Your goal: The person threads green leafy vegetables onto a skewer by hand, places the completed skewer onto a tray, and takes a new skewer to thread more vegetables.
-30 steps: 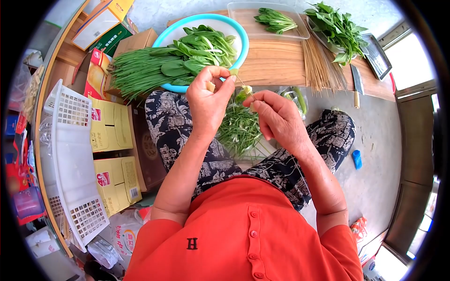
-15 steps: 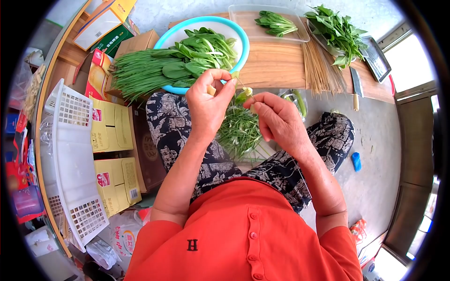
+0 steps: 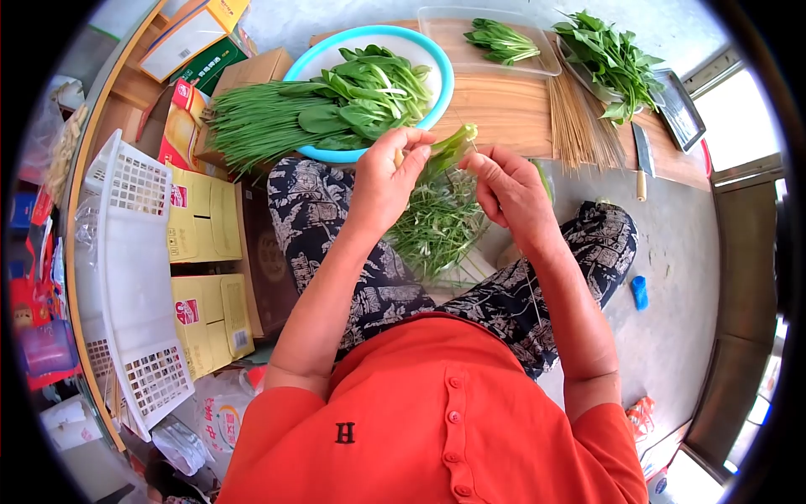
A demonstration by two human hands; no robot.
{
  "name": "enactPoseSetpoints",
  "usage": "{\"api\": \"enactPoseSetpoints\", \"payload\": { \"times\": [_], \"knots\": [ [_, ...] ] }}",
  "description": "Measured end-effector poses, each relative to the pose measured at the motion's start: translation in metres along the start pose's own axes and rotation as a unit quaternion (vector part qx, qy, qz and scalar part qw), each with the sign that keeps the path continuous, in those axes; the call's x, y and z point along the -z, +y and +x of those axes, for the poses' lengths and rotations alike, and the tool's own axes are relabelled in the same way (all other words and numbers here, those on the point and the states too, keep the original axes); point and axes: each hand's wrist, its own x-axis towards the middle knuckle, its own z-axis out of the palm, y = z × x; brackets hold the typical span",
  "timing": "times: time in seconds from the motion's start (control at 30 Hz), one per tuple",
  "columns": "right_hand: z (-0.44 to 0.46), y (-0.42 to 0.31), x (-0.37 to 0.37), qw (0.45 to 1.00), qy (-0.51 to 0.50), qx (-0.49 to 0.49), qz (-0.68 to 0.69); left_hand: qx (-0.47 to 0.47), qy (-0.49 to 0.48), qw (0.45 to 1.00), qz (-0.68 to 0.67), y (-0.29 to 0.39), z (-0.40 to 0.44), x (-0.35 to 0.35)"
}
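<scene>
Nearest, above a loose heap of slender greens [image 3: 432, 231], the left hand [image 3: 388, 178] grips a green leafy vegetable [image 3: 448, 154] whose long axis slants, its pale stalk end pointing forward and right; the right hand [image 3: 510, 183] pinches what seems a thin pale wooden stick [image 3: 535, 301] close by. The step looks like lining stick up with stalk, calling for a steady left grip and fine right-hand control. Beyond stands the brown wood-grain counter [image 3: 495, 105].

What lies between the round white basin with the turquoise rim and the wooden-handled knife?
The head view shows bare brown wooden tabletop, then a fanned bundle of thin tan sticks.
</scene>
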Motion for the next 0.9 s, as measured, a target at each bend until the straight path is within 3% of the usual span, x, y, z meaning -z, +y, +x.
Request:
{"api": "enactPoseSetpoints", "payload": {
  "times": [0.07,0.13,0.3,0.47,0.5,0.57,0.6,0.67,0.7,0.73,0.8,0.87,0.9],
  "knots": [
    [0.003,0.009,-0.002,1.0,0.004,0.0,0.019,-0.034,0.008,0.998,0.054,-0.002,0.0,-0.005],
    [0.006,0.011,-0.01,0.998,0.015,0.042,0.036,-0.155,0.038,0.968,0.191,-0.003,0.0,-0.009],
    [0.009,0.007,-0.018,0.995,-0.007,0.077,0.059,-0.15,0.035,0.955,0.253,0.015,-0.002,-0.026],
    [0.01,0.005,-0.012,0.997,0.02,0.047,0.056,-0.185,0.014,0.955,0.23,0.014,-0.002,-0.03],
    [0.01,0.004,-0.009,0.996,0.031,0.044,0.071,-0.147,-0.021,0.983,0.111,0.014,-0.004,-0.03],
    [0.01,0.002,-0.004,0.996,0.043,0.046,0.07,-0.093,-0.077,0.988,-0.096,0.007,-0.005,-0.026],
    [0.01,0.001,-0.003,0.995,0.051,0.047,0.068,-0.092,-0.078,0.988,-0.095,0.007,-0.006,-0.026],
    [0.009,0.0,-0.003,0.994,0.054,0.044,0.08,-0.14,0.029,0.99,-0.001,0.01,-0.009,-0.025],
    [0.01,0.001,-0.002,0.994,0.051,0.05,0.088,-0.203,0.042,0.975,0.077,0.013,-0.009,-0.024],
    [0.01,0.001,-0.002,0.993,0.049,0.057,0.095,-0.203,0.042,0.975,0.077,0.015,-0.01,-0.025],
    [0.008,-0.004,-0.002,0.994,0.051,0.053,0.076,-0.295,0.081,0.933,0.191,0.018,-0.011,-0.026],
    [0.003,-0.01,-0.002,0.995,0.055,0.051,0.058,-0.251,0.074,0.958,0.118,0.019,-0.01,-0.027],
    [-0.001,-0.015,-0.003,0.996,0.055,0.054,0.039,-0.167,0.06,0.984,-0.022,0.016,-0.007,-0.024]
  ]
}}
